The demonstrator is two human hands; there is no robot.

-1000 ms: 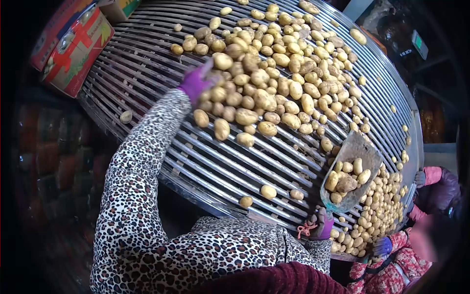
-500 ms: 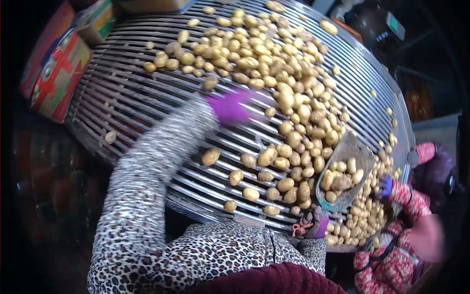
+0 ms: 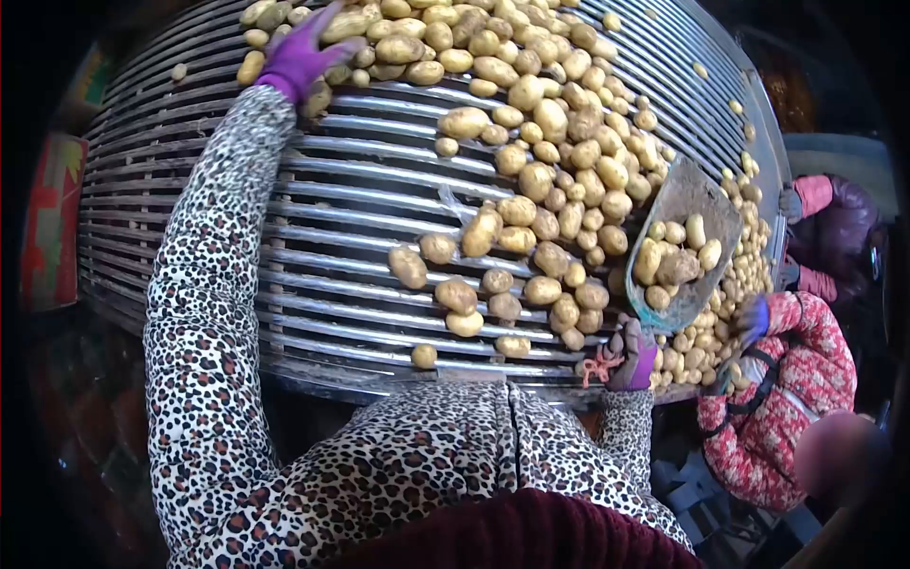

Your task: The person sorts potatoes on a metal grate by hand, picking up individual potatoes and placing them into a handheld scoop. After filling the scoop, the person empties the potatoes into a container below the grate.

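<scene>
Under the left hand [image 3: 301,52]: the top heap of potatoes [image 3: 531,123]; the purple glove lies flat on them.
Left grip: released, fingers spread and closed on nothing, the palm touching two or three potatoes.
Right hand [image 3: 633,356]: also in a purple glove, clenched around the handle of the scoop [image 3: 697,204] at the near edge of the barred table [image 3: 332,190].
Scoop: rises tilted up and away from the right fist, its open side facing the camera.
Scoop load [image 3: 675,258]: about a dozen potatoes lying in the lower half, just above the fist.
Barred table: a bare stretch of metal bars lies between the two hands.
Loose potatoes [image 3: 455,296]: scattered on the bars just left of the right fist, well apart from the left hand.
Small potatoes [image 3: 706,337]: heaped right of the fist, behind and below the scoop.
Co-worker's hand [image 3: 754,318]: blue glove on a red flowered sleeve, just right of the scoop, touching the small potatoes.
Second co-worker [image 3: 834,213]: pink cuff and dark jacket, farther right; what that hand does cannot be told.
Red box [image 3: 52,223]: well left of the left arm's leopard sleeve [image 3: 209,284].
</scene>
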